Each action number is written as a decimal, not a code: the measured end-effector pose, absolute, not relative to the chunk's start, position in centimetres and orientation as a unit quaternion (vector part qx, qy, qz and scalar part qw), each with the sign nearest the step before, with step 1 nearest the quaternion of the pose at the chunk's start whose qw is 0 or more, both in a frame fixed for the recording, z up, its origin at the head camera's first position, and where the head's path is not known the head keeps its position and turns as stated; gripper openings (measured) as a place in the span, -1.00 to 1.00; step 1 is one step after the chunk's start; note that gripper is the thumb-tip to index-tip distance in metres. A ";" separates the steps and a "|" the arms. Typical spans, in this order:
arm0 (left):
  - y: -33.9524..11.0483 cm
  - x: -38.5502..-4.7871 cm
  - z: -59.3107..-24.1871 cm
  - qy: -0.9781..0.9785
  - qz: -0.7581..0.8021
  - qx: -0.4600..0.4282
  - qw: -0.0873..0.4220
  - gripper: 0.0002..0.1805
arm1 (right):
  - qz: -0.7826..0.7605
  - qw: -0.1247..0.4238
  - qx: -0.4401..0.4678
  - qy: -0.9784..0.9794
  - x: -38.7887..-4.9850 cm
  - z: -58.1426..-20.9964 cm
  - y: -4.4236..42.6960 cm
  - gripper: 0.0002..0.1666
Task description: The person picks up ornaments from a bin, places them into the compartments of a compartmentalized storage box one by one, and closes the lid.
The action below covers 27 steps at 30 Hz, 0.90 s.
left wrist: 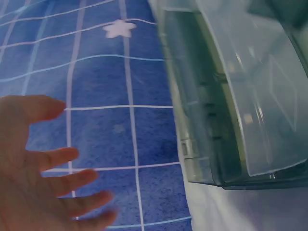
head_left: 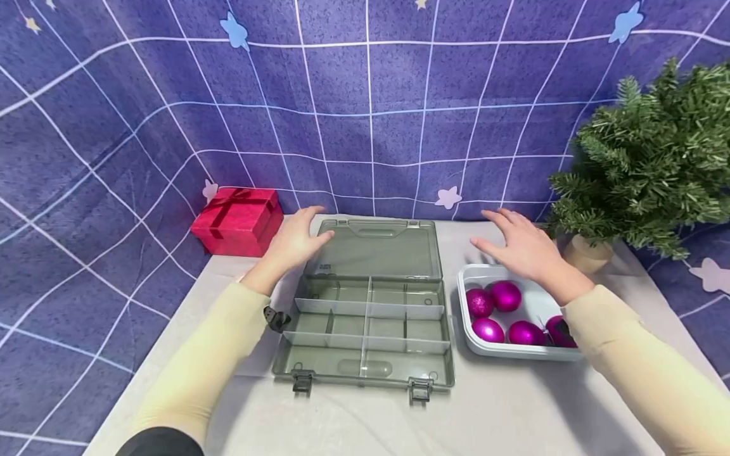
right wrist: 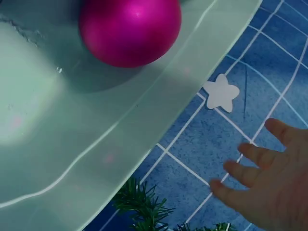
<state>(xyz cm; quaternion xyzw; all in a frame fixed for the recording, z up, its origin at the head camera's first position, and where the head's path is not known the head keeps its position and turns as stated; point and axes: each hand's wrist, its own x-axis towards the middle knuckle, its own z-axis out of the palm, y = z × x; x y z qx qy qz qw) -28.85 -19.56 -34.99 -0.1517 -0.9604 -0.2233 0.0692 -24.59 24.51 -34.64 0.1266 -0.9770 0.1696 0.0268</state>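
A clear grey-green plastic compartment box [head_left: 365,326] lies unfolded on the table, its lid [head_left: 382,250] laid back toward the wall. My left hand [head_left: 295,240] hovers by the lid's left edge, fingers spread and holding nothing. In the left wrist view, the left hand [left wrist: 43,173] is apart from the box [left wrist: 207,120]. Several shiny magenta baubles [head_left: 506,296] sit in a pale plastic tub [head_left: 464,278] right of the box. Over the tub's back edge my right hand [head_left: 525,247] is held with loose fingers, nothing in them. The right wrist view shows one bauble [right wrist: 130,29] close up.
A red gift box [head_left: 242,221] with a dark ribbon stands at the back left. At the right, a small artificial fir tree [head_left: 656,158] on a wooden base [head_left: 587,253] reaches over the table. Blue star-patterned cloth [head_left: 342,133] hangs behind the white-covered table [head_left: 365,424].
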 end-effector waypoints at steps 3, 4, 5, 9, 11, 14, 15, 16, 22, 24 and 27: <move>-20.8 -27.8 -35.3 -0.941 -0.306 -0.138 0.038 -0.38 | 0.227 0.031 0.135 -0.964 -23.9 -34.7 25.0 -0.14; -21.3 -27.3 -35.5 -0.936 -0.327 -0.128 0.025 -0.41 | 0.248 0.029 0.134 -0.959 -23.6 -34.8 25.2 -0.21; -21.8 -26.9 -35.7 -0.931 -0.345 -0.118 0.014 -0.43 | 0.269 0.026 0.134 -0.953 -23.4 -34.8 25.3 -0.27; -23.8 -25.1 -37.0 -0.899 -0.426 -0.098 -0.031 -0.47 | 0.316 0.011 0.134 -0.939 -22.5 -34.7 25.7 -0.50; -24.7 -24.1 -37.9 -0.885 -0.453 -0.095 -0.052 -0.46 | 0.328 -0.004 0.138 -0.935 -22.2 -34.8 25.8 -0.59; -26.0 -22.6 -39.2 -0.865 -0.488 -0.082 -0.087 -0.44 | 0.350 -0.036 0.142 -0.925 -21.8 -35.1 25.9 -0.68; -26.3 -22.2 -39.7 -0.859 -0.497 -0.077 -0.095 -0.43 | 0.364 -0.050 0.144 -0.919 -21.7 -35.2 25.9 -0.69; -26.6 -21.7 -40.2 -0.852 -0.508 -0.071 -0.105 -0.42 | 0.375 -0.065 0.146 -0.913 -21.6 -35.3 25.9 -0.69; -27.6 -20.2 -42.7 -0.803 -0.573 -0.052 -0.156 -0.35 | 0.400 -0.160 0.156 -0.889 -21.9 -36.2 25.7 -0.59; -27.8 -20.1 -43.3 -0.789 -0.588 -0.051 -0.173 -0.34 | 0.395 -0.182 0.156 -0.887 -21.9 -36.5 25.5 -0.56; -27.9 -20.0 -44.0 -0.773 -0.602 -0.049 -0.195 -0.34 | 0.380 -0.194 0.163 -0.890 -21.7 -36.9 25.1 -0.51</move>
